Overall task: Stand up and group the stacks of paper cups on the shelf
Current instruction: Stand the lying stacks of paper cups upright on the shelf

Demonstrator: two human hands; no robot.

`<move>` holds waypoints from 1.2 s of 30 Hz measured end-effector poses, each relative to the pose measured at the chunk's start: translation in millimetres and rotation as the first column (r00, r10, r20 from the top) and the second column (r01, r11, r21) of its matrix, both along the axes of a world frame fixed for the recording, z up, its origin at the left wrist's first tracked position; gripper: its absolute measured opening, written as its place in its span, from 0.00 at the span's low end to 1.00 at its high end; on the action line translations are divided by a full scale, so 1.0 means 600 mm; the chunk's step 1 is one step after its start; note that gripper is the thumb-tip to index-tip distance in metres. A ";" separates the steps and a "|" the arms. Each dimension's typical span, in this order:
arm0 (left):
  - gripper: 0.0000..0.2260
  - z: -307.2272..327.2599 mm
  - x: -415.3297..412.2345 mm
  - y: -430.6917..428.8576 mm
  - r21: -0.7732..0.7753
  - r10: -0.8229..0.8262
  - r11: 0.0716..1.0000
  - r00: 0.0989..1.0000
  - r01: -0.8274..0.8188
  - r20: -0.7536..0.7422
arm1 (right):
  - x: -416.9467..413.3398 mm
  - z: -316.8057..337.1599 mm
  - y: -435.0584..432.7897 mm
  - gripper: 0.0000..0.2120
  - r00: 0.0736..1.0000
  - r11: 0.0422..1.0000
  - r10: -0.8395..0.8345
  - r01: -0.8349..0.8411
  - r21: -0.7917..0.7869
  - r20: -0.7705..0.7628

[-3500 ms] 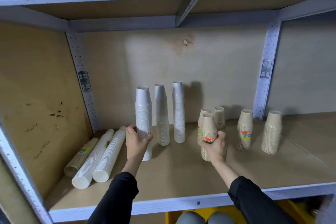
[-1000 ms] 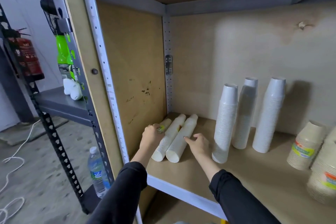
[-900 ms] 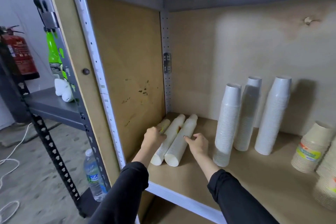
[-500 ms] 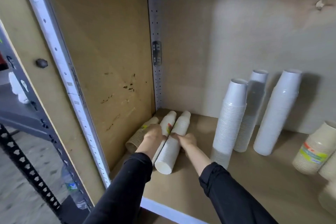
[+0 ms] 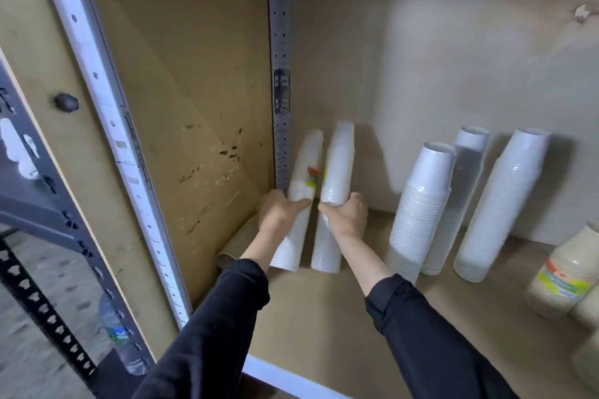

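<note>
In the shelf's back left corner, two white cup stacks stand tilted upright. My left hand [image 5: 278,212] grips the left white stack [image 5: 303,172] around its middle. My right hand [image 5: 348,214] grips the right white stack [image 5: 338,165] the same way. A brown cup stack [image 5: 236,244] still lies on its side against the left wall, partly hidden behind my left arm. Three tall white stacks stand to the right: one in front [image 5: 421,204], one behind it [image 5: 463,178], one further right [image 5: 499,204]. Short brown stacks [image 5: 564,272] stand at the far right edge.
The wooden shelf board [image 5: 324,311] has a white metal front rail. The brown side panel [image 5: 181,107] and a perforated upright [image 5: 281,74] close the corner. Outside, left of the rack, a water bottle [image 5: 120,337] stands on the floor.
Both white stacks that lay on their sides have been lifted, one in each hand, to a near-upright pose. The camera has moved closer to the corner.
</note>
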State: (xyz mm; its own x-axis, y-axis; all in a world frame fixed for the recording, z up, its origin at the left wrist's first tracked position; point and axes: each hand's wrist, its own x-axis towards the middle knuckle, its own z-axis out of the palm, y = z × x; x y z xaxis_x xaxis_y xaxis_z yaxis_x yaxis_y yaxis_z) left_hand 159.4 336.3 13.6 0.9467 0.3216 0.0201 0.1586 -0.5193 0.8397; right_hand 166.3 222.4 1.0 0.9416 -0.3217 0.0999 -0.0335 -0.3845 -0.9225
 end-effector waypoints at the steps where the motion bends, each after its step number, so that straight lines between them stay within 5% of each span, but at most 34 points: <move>1: 0.25 0.001 0.001 -0.005 -0.021 0.020 1.000 0.998 -0.019 0.063 | 0.000 0.003 0.001 0.27 0.998 1.000 -0.020 0.021 -0.019 0.058; 5: 0.24 -0.005 -0.001 -0.025 -0.073 0.050 0.997 0.965 -0.032 0.258 | 0.003 0.001 -0.002 0.27 0.983 0.997 -0.067 0.073 -0.030 0.169; 10: 0.24 -0.030 -0.007 -0.036 -0.106 0.048 0.994 0.949 -0.016 0.313 | 0.004 -0.017 -0.012 0.29 0.974 0.995 -0.093 0.100 -0.023 0.206; 21: 0.25 -0.062 -0.013 -0.038 -0.160 0.108 0.985 0.941 -0.058 0.321 | -0.001 -0.038 -0.018 0.29 0.975 0.991 -0.104 0.119 -0.066 0.197; 30: 0.28 -0.065 -0.032 -0.029 -0.029 0.047 0.999 0.972 -0.041 0.230 | -0.013 -0.050 -0.023 0.27 0.988 0.990 -0.107 0.116 -0.082 0.108; 36: 0.19 -0.099 -0.088 0.000 0.138 0.006 0.990 0.993 -0.022 0.115 | -0.057 -0.082 -0.014 0.20 0.997 0.997 -0.080 0.080 -0.022 -0.009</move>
State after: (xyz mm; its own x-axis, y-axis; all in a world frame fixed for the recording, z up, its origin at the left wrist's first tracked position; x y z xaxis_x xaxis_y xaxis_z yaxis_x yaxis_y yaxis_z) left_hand 106.9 336.2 -45.7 0.9310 0.3215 0.1728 0.0742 -0.6303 0.7728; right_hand 132.3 213.8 -48.4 0.9140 -0.3935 0.0988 -0.0737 -0.4005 -0.9133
